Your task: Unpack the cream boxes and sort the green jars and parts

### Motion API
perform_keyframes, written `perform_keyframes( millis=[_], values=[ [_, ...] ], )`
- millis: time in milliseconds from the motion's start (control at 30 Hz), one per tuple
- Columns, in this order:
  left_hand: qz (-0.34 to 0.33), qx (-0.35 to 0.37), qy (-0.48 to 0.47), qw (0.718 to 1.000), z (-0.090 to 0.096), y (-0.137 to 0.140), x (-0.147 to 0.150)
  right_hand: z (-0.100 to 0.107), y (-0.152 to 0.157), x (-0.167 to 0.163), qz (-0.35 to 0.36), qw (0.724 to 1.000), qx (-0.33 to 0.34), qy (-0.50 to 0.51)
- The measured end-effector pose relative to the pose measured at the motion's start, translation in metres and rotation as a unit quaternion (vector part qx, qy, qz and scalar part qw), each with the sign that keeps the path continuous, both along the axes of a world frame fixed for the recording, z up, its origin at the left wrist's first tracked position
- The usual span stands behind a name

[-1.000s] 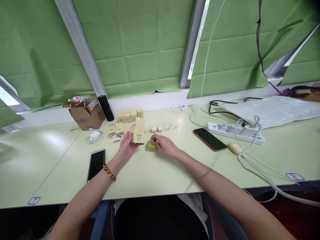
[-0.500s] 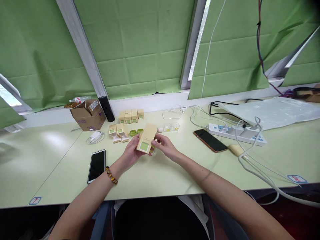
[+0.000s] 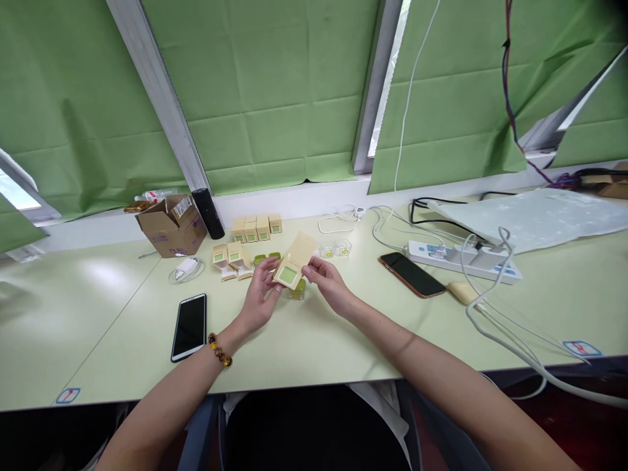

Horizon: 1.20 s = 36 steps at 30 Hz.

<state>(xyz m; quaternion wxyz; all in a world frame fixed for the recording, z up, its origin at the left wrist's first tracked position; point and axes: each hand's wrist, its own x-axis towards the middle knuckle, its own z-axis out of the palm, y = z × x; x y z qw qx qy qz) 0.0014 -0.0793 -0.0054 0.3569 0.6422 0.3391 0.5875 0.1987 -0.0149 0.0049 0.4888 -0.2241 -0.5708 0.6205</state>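
A small kraft-paper box (image 3: 297, 260) with a green square on its face is held tilted over the middle of the table. It looks rather flat. My left hand (image 3: 260, 294) grips its left edge, and my right hand (image 3: 330, 281) pinches the right edge with thumb and fingers. Just below it a clear little case (image 3: 297, 292) with something yellow-green inside stands on the table. Behind my left hand, green oval cases (image 3: 267, 257) are partly covered. Two kraft boxes with open flaps (image 3: 230, 261) lie to the left.
Several closed kraft boxes (image 3: 256, 228) stand in a row at the back. Clear cases (image 3: 335, 248) sit right of centre. Phones lie left (image 3: 190, 327) and right (image 3: 412, 275). A power strip (image 3: 464, 261) with cables, a cardboard carton (image 3: 174, 226) and a black cylinder (image 3: 208, 213) surround the area.
The kraft box has moved slightly right and turned, uncovering more of the clear case below it. My left hand has shifted its fingers to the box's left edge.
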Motion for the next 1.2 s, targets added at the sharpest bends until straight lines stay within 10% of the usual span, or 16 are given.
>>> perform_keyframes(
  millis=[1200],
  values=[
    [-0.013, -0.016, 0.022, 1.000, 0.000, 0.000, 0.002, -0.016, 0.003, -0.006, -0.046, 0.989, 0.112, -0.089]
  ],
)
